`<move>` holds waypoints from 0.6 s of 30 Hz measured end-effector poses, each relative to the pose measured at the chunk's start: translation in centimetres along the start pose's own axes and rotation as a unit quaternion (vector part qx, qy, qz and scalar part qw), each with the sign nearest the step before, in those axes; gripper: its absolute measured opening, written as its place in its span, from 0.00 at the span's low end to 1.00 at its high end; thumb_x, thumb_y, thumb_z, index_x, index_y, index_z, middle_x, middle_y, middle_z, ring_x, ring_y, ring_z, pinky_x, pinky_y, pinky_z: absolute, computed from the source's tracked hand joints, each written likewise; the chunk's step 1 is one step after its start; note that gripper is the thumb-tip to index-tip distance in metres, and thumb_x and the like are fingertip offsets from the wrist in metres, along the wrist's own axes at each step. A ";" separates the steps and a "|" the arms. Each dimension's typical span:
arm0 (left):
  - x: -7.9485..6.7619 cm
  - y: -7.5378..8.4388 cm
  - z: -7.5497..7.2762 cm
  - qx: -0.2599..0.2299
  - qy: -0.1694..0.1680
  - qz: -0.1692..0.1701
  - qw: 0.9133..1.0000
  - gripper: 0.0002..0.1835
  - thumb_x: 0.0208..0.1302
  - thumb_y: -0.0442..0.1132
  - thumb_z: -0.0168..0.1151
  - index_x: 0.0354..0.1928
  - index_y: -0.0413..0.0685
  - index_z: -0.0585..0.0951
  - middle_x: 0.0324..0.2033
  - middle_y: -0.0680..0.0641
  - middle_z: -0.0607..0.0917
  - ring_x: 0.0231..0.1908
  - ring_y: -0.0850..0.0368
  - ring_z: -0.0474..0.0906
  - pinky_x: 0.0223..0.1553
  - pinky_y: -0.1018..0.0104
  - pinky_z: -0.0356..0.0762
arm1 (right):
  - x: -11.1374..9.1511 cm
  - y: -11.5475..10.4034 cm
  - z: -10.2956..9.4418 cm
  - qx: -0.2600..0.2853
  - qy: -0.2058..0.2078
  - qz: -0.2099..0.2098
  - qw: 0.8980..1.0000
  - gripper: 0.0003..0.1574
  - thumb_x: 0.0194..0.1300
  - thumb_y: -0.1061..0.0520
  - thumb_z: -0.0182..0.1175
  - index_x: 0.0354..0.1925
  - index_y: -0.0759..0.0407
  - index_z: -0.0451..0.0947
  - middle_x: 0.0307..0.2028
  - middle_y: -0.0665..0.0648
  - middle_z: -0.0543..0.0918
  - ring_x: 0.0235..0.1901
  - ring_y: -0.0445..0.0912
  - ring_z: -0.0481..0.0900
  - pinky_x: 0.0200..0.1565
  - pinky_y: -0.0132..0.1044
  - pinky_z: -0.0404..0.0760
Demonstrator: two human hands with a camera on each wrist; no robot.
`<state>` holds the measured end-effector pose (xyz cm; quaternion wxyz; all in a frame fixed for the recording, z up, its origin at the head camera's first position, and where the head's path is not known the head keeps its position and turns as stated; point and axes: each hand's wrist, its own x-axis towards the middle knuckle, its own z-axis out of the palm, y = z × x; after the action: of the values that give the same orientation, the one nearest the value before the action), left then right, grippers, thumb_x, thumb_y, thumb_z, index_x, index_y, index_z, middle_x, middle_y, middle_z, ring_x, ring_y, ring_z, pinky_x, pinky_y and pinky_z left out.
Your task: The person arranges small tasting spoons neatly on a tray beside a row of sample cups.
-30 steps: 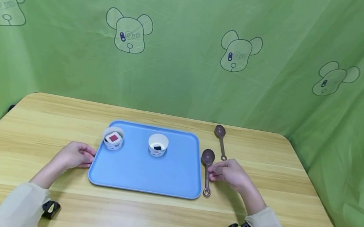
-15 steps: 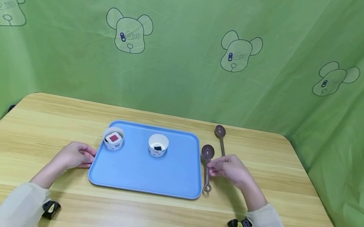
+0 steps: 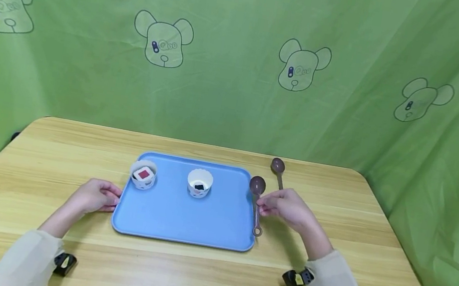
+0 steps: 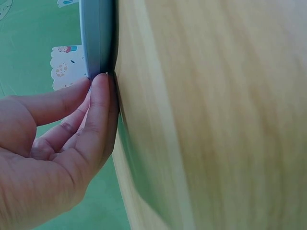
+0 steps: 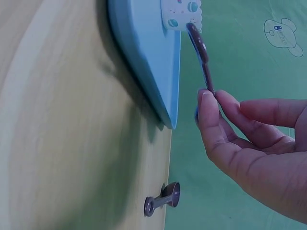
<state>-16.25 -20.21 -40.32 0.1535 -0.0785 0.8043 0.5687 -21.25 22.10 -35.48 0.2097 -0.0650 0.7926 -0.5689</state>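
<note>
My right hand [image 3: 284, 207] pinches a brown measuring spoon [image 3: 257, 185] by its handle. In the right wrist view the held spoon [image 5: 202, 50] is up off the table, between thumb and fingertips. From the head view it overlaps the right rim of the blue tray [image 3: 180, 221]. My left hand [image 3: 95, 196] pinches the tray's left edge; in the left wrist view the thumb lies over the rim [image 4: 96, 43] and the fingers against its outer side. On the tray stand a paper cup [image 3: 142, 183] with a white and red block inside, and another paper cup [image 3: 198, 191] with something dark in it.
A second brown measuring spoon [image 3: 278, 166] lies on the wooden table [image 3: 170, 280] right of the tray, its handle partly hidden behind my right hand. A green curtain [image 3: 226, 107] with bear-head outlines hangs behind and to the right of the table.
My right hand has moved up and to the left with the measuring spoon, from beside the tray to its right rim. My left hand and the tray have stayed in place.
</note>
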 end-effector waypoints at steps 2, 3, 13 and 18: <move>0.0 0.0 0.0 -0.001 0.000 0.001 1.000 0.12 0.57 0.20 0.52 0.44 0.19 0.70 0.25 0.44 0.79 0.25 0.60 0.77 0.32 0.66 0.83 | 0.2 -0.1 0.2 0.003 -0.002 -0.005 1.000 0.15 0.61 0.72 0.47 0.42 0.86 0.69 0.31 0.64 0.80 0.31 0.48 0.79 0.43 0.40 0.82; 0.1 -0.1 0.0 -0.001 0.000 0.002 1.000 0.12 0.57 0.20 0.53 0.44 0.19 0.70 0.25 0.44 0.79 0.25 0.60 0.77 0.32 0.66 0.83 | 0.3 -0.2 0.3 0.004 -0.004 -0.007 1.000 0.15 0.61 0.72 0.47 0.42 0.86 0.69 0.31 0.64 0.80 0.31 0.48 0.79 0.43 0.40 0.82; 0.1 -0.1 0.0 0.006 0.003 -0.002 1.000 0.12 0.58 0.20 0.52 0.44 0.20 0.71 0.26 0.43 0.78 0.25 0.60 0.77 0.32 0.66 0.83 | 1.0 -1.1 1.5 0.011 -0.012 -0.013 1.000 0.15 0.62 0.72 0.47 0.42 0.87 0.69 0.33 0.67 0.80 0.30 0.47 0.79 0.43 0.40 0.82; 0.2 -0.1 -0.1 0.012 0.005 -0.002 1.000 0.12 0.58 0.20 0.52 0.44 0.21 0.71 0.26 0.43 0.78 0.25 0.60 0.77 0.32 0.66 0.83 | 1.4 -1.5 2.2 0.013 -0.013 -0.009 1.000 0.14 0.62 0.72 0.46 0.42 0.86 0.70 0.32 0.65 0.80 0.30 0.46 0.78 0.42 0.39 0.83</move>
<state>-16.39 -20.28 -40.42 0.1516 -0.0812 0.8116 0.5584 -21.84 19.18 -35.07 0.2157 -0.0762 0.7818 -0.5801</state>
